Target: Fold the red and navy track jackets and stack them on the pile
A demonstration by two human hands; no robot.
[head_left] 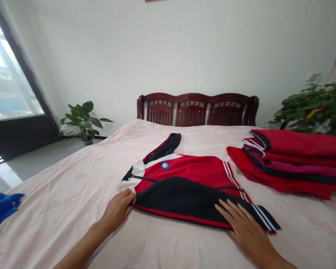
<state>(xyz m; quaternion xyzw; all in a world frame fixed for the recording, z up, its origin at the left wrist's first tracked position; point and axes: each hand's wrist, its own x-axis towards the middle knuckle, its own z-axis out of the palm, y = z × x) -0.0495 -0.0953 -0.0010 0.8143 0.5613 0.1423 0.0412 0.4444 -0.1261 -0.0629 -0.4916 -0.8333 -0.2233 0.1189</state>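
A red, navy and white jacket (196, 168) lies flat on the bed, its white collar to the left and its striped hem to the right. One navy sleeve with a red stripe is laid across the body along the near side; the other sleeve stretches away toward the back. My left hand (119, 205) has its fingers closed on the jacket's shoulder just below the collar. Resting on the near sleeve close to its striped cuff, my right hand (243, 228) is flat with fingers stretched out. A round blue badge (165, 165) shows on the chest.
Folded red and navy clothes (296, 160) are stacked on the right of the pink bedsheet (72, 209). A blue cloth (2, 209) lies at the left edge. Behind stand a dark wooden bench (192, 108) and potted plants (82, 119) to either side.
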